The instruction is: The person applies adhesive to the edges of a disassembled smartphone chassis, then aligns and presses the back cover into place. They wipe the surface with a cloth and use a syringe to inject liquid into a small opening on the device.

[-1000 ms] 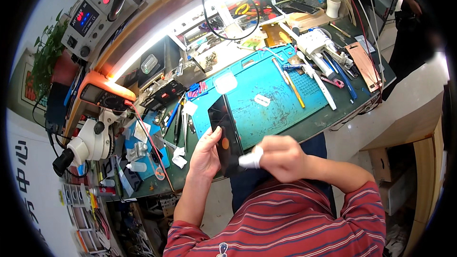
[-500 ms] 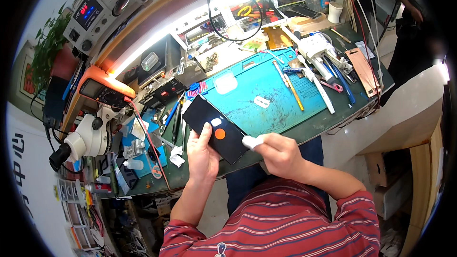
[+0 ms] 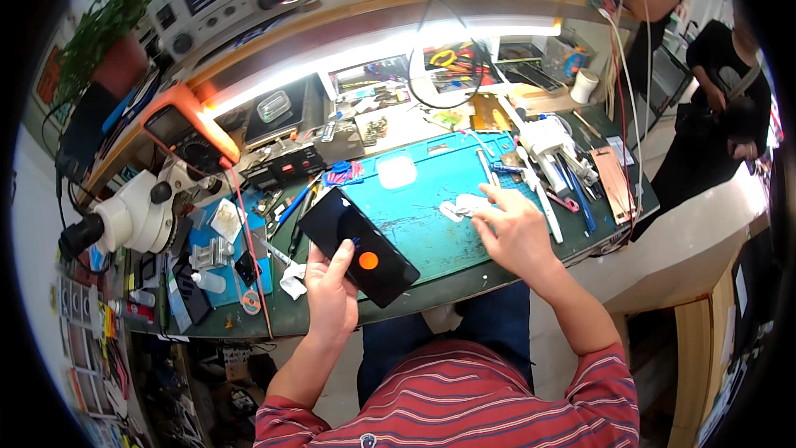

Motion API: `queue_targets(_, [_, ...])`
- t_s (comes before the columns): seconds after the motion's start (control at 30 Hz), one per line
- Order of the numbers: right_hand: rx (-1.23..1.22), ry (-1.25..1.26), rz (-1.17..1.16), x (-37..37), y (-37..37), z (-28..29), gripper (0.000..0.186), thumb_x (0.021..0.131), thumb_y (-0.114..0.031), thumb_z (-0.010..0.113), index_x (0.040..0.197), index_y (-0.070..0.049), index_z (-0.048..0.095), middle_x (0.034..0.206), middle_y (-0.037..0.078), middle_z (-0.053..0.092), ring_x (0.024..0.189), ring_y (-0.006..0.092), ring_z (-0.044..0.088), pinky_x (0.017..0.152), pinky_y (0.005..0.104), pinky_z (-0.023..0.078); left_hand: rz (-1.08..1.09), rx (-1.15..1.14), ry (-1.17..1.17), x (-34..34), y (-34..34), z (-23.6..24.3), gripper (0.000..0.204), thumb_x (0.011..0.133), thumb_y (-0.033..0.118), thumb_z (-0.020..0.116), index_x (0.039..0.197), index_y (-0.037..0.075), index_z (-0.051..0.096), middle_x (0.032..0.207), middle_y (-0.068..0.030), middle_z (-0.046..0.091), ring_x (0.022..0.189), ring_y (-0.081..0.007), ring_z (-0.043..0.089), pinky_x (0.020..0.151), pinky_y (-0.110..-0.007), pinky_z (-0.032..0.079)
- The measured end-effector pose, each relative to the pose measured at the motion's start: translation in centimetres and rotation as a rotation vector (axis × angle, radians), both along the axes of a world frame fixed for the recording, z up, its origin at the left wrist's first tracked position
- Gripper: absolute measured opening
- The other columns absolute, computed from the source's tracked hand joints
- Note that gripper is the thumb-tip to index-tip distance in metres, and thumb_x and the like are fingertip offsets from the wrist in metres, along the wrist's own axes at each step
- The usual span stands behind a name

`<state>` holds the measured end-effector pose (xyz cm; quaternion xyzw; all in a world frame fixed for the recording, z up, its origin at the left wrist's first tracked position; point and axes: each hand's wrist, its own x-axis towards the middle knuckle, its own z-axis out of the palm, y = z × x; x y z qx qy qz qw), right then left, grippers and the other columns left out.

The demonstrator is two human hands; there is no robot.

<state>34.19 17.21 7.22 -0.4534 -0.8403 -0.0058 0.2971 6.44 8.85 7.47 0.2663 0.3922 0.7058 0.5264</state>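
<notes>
My left hand (image 3: pixel 333 286) grips a black smartphone (image 3: pixel 361 253) by its lower left edge, thumb lying on the dark screen. An orange round spot shows on that screen. The phone is tilted over the near edge of the bench. Over the blue work mat (image 3: pixel 398 232), my right hand (image 3: pixel 518 231) is open with its fingers apart. A crumpled white tissue (image 3: pixel 471 202) lies on the mat beside those fingertips, and a small white piece (image 3: pixel 449 211) lies against it.
Left of the phone are an orange multimeter (image 3: pixel 186 133), a white microscope (image 3: pixel 124 216), a small bottle (image 3: pixel 209 282) and another white tissue (image 3: pixel 293 280). Pens and tools (image 3: pixel 547 207) crowd the mat's right side. A cable loop (image 3: pixel 412 83) hangs above. Another person (image 3: pixel 705 116) stands at the far right.
My right hand has moved from the phone's edge forward and right onto the mat, letting go of the tissue there. The phone has shifted slightly left and nearer in view.
</notes>
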Motion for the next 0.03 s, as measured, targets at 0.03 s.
queue_targets(0.03, [-0.044, 0.036, -0.059, -0.14, 0.11, -0.28, 0.027, 0.084, -0.02, 0.077, 0.11, -0.011, 0.075, 0.131, 0.015, 0.066, 0.115, 0.0321, 0.063, 0.097, 0.0427, 0.052, -0.025, -0.038, -0.032, -0.13, -0.08, -0.01, 0.042, 0.101, 0.003, 0.062, 0.142, 0.007, 0.051, 0.129, -0.0046, 0.064, 0.117, -0.0171, 0.062, 0.104, -0.034, 0.05])
